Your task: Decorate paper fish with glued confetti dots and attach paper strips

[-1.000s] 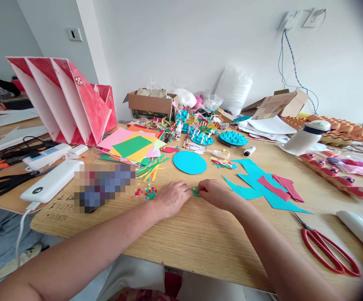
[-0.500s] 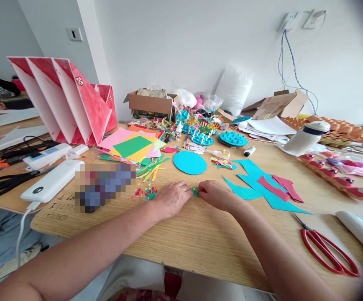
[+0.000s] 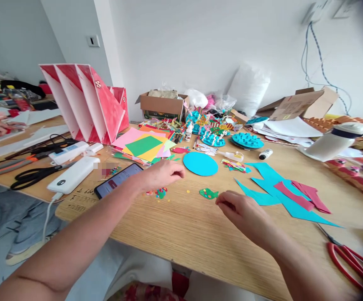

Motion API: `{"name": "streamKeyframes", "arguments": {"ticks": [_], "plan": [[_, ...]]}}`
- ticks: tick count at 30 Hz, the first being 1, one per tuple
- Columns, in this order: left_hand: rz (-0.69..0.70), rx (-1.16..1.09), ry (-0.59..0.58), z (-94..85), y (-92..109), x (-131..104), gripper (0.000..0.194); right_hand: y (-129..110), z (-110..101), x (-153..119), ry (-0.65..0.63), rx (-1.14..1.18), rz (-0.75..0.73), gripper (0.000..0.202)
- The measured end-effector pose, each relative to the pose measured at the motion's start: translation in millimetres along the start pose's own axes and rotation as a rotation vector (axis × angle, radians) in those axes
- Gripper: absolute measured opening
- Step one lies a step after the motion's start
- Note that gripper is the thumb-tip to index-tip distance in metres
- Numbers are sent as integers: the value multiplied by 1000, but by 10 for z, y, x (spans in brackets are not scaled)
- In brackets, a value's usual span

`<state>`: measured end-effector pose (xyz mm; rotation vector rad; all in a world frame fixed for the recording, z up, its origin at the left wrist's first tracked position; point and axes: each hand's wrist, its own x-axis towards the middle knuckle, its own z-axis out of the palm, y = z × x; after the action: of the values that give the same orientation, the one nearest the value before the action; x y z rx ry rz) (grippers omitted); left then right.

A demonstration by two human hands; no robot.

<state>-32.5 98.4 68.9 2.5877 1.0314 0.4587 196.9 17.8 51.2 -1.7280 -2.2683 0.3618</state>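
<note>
A small green paper fish (image 3: 208, 193) with coloured dots lies on the wooden table. My right hand (image 3: 236, 205) is closed at the tail end of the fish, its fingertips pinched; what they hold, if anything, is too small to tell. My left hand (image 3: 165, 173) hovers with bent fingers left of the blue paper circle (image 3: 200, 163), and its fingertips are pressed together. Small round paper dots (image 3: 161, 193) lie in a pile below my left hand. One yellow dot (image 3: 188, 191) lies between the pile and the fish.
Blue paper offcuts (image 3: 275, 188) and red scraps lie at the right, with red-handled scissors (image 3: 347, 255) nearer. A phone (image 3: 118, 180), a white power bank (image 3: 73, 174) and black scissors (image 3: 37, 174) are at the left. Coloured sheets (image 3: 144, 147) lie behind. At far left, another person's hand shows.
My left hand has lifted and moved left and away from the fish, which now shows whole. My right hand has drawn slightly back from it. The view has turned left.
</note>
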Motion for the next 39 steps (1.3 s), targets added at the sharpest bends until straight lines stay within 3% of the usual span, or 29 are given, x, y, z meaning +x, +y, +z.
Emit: {"name": "streamKeyframes", "arguments": {"ticks": [3,7,10,14,21,29,39], "plan": [[-78,79,-155,-181,-152,-168,13,-15,33,-148,-48,35,-26,22],[-138,164,-274,-141,-377,-399,15,-16,77,-289,-119,73,-45,23],[-152,206,-282,-56,-464,-548,15,-14,90,-365,-154,97,-45,24],[-64,260,-217,31,-455,-660,9,-15,92,-427,-186,103,-35,25],[21,408,-149,138,-409,-635,11,-7,142,-461,-192,109,-45,24],[92,409,-219,117,-397,-558,13,28,168,-474,-197,120,-37,23],[78,316,-253,86,-417,-517,17,44,191,-514,-244,112,-21,22]]}}
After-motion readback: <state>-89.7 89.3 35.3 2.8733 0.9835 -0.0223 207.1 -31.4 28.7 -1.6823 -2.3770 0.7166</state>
